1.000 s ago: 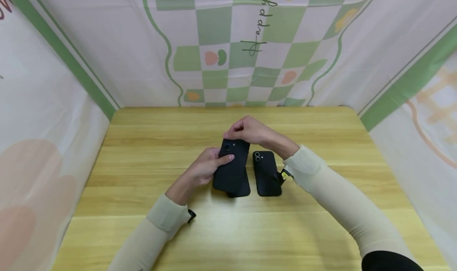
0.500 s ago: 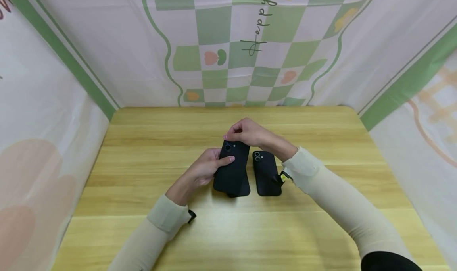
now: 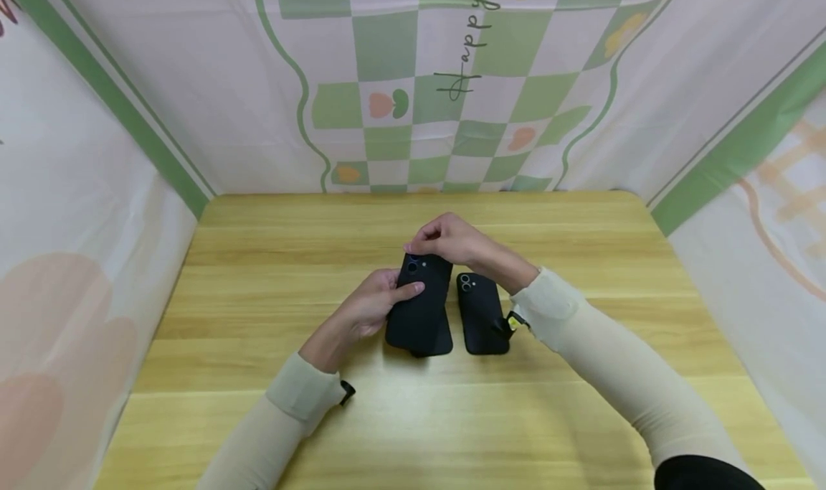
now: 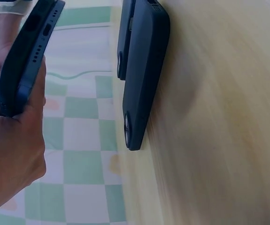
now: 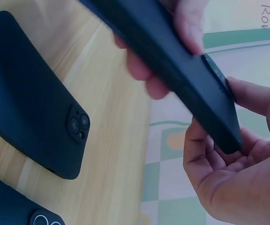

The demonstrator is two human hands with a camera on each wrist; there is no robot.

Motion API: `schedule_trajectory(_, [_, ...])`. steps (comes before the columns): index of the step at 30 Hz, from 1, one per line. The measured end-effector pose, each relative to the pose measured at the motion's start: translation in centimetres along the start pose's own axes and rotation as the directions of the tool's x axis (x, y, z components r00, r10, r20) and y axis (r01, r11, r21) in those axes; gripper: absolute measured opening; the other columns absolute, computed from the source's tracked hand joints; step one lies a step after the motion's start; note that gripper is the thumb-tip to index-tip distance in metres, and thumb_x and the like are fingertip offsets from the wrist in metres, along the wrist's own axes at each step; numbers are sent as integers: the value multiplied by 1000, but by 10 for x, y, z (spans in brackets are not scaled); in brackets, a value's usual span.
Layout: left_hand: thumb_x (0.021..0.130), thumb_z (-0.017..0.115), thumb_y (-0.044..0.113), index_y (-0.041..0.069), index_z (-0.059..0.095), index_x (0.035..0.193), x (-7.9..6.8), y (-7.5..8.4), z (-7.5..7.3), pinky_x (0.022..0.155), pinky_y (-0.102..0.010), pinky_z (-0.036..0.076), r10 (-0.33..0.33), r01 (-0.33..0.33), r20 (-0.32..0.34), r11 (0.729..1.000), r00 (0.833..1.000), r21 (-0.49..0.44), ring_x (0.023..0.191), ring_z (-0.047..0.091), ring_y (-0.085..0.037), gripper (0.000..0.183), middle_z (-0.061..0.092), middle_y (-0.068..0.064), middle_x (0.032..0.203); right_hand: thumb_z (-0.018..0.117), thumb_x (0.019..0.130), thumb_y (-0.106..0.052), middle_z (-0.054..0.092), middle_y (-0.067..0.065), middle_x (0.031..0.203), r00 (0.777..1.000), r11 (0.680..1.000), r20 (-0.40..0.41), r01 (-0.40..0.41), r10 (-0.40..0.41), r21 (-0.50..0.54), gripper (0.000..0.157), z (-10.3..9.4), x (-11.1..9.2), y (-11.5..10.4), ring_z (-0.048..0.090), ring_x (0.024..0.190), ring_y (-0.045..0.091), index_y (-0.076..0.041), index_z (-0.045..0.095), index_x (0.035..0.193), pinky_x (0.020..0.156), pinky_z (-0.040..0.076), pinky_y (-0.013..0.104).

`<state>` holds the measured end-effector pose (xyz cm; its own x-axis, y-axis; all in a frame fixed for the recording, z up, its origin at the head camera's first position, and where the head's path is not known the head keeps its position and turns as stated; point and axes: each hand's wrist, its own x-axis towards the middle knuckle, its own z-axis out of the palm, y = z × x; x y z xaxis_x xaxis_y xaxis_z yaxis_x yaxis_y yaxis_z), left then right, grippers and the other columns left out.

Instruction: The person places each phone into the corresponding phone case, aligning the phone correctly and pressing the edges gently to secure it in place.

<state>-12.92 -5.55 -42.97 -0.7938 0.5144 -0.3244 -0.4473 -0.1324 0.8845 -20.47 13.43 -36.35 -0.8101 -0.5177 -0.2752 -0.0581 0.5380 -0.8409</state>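
Observation:
My left hand (image 3: 371,300) grips a black smartphone (image 3: 413,321) by its sides, thumb across the back, above the wooden table. My right hand (image 3: 452,239) pinches its camera end; in the right wrist view, the right thumb (image 5: 252,93) touches the edge of the camera area while the other fingers curl behind that end. The charging port and speaker holes of this smartphone (image 4: 36,47) show in the left wrist view. A second black phone (image 3: 441,341) lies under it in the head view, partly hidden. To its right is a third black phone (image 3: 484,318), camera side up.
The wooden table (image 3: 290,239) reaches back to a white and green checked curtain (image 3: 432,81). Similar cloth hangs at both sides. A small black wrist camera mount (image 3: 513,321) on the right cuff overlaps the third phone in the head view.
The held phone and my right hand have dipped very slightly toward me since one second ago. Both grips look the same, and the two phones on the table have not moved.

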Motion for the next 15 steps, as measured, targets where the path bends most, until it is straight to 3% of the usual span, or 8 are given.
schedule_trajectory(4, [112,53,11,-6,55,145,-1,3,-2,95,-41,62,30,-30,-21,999,999,-14,113,72,-26,37,70,-20,129,69,104,-33,78,5,111,999,1000,-46,-6,6,9,26,1,0,4,67,106,21,-11,83,102,91,51,35])
schedule_trajectory(8, [113,52,12,-5,55,145,-3,8,-5,92,-39,63,41,-43,-56,999,998,-28,111,73,-26,36,70,-21,129,68,105,-34,77,7,110,998,999,-65,-16,18,41,29,1,-2,8,69,100,22,-8,82,104,87,59,35])
schedule_trajectory(15, [113,52,13,-3,55,145,-6,10,-9,91,-39,63,51,-59,-131,997,990,-58,111,73,-24,36,70,-21,132,73,102,-28,70,6,88,994,997,-107,-14,22,80,25,3,-6,14,71,85,25,-4,75,96,89,63,50])
